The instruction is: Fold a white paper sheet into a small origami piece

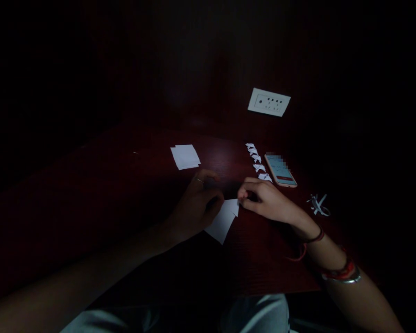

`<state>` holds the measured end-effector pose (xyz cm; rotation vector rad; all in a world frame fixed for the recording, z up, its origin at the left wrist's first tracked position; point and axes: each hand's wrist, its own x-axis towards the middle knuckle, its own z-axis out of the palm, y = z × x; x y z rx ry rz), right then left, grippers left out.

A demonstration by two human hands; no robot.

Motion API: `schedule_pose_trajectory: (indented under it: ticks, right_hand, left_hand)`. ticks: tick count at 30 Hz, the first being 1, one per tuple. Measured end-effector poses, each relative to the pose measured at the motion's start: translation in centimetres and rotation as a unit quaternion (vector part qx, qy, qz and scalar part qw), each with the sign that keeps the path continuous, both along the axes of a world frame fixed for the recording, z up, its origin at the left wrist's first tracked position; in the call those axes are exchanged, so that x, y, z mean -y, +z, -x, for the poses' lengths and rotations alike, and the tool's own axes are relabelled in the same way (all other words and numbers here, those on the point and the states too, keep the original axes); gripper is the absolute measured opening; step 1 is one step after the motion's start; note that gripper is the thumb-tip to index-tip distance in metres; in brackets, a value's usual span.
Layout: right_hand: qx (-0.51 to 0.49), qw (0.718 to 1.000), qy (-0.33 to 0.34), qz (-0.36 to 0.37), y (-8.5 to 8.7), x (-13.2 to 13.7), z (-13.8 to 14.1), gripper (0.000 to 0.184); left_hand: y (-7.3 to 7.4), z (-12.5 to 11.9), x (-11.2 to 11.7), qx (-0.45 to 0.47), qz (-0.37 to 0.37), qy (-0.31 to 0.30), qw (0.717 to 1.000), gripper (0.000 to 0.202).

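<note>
Sheet (222, 224): white paper is lying on the table (260, 249) between the two hands, its left part passing beneath the left hand and its upper right corner reaching the right fingertips; a pointed corner is facing the wearer, and a small notch is breaking the right edge.
Left hand (199, 201): thumb and forefinger are curving with a narrow gap between them, the thumb overlapping the sheet in view; contact cannot be told.
Right hand (263, 199): fingers are curling together at the sheet's corner; whether they are pinching it cannot be told.
Stack (186, 157): flat, squarish white papers are lying slightly askew beyond the left hand.
Folded pieces (259, 167): five small, angular white forms are standing in a row beside the phone (280, 170).
Strips (319, 204): thin, pale lengths are tangling right of the right hand.
Surface: dark reddish wood is gleaming faintly.
</note>
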<state>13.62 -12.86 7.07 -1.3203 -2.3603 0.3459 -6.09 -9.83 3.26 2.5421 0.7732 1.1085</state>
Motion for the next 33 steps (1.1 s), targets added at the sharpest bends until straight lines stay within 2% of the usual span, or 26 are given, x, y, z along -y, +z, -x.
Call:
schedule_pose_trajectory:
  ticks: [3, 6, 10, 14, 17, 22, 29, 33]
  right_hand:
    - [-0.005, 0.998, -0.058, -0.022, 0.1, -0.6, -1.9, 0.009]
    - [-0.056, 0.996, -0.061, -0.011, 0.1, -0.9, -2.5, 0.007]
    - [-0.103, 0.995, -0.005, 0.013, -0.7, -0.4, -0.5, 0.011]
    - [-0.150, 0.987, -0.056, 0.033, -2.0, 0.0, 1.2, 0.011]
    - [-0.160, 0.983, -0.093, 0.015, -2.4, 0.1, 1.5, 0.011]
    - [-0.146, 0.985, -0.087, -0.015, -2.3, 0.5, 2.1, 0.012]
    - [-0.244, 0.964, -0.110, 0.004, -2.8, 0.3, 2.5, 0.013]
    - [-0.194, 0.974, -0.107, -0.043, -2.3, 0.7, 2.7, 0.010]
  left_hand:
    - [0.0, 0.2, -0.6, 0.010, 0.009, 0.021, 1.000, 0.010]
    - [-0.1, 0.2, -1.0, 0.013, 0.021, 0.033, 0.999, 0.009]
    - [-0.2, -0.1, -1.0, 0.008, 0.030, 0.028, 0.999, 0.008]
    - [-0.3, 0.0, -0.7, 0.004, 0.046, 0.032, 0.998, 0.007]
    - [-0.5, 0.1, -0.8, -0.015, 0.054, 0.018, 0.998, 0.005]
    - [-0.4, -0.1, -1.1, -0.005, 0.037, 0.000, 0.999, 0.005]
    - [0.3, -0.2, -0.6, 0.008, 0.027, 0.021, 0.999, 0.007]
    - [0.4, -0.2, -0.4, -0.010, 0.034, 0.020, 0.999, 0.007]
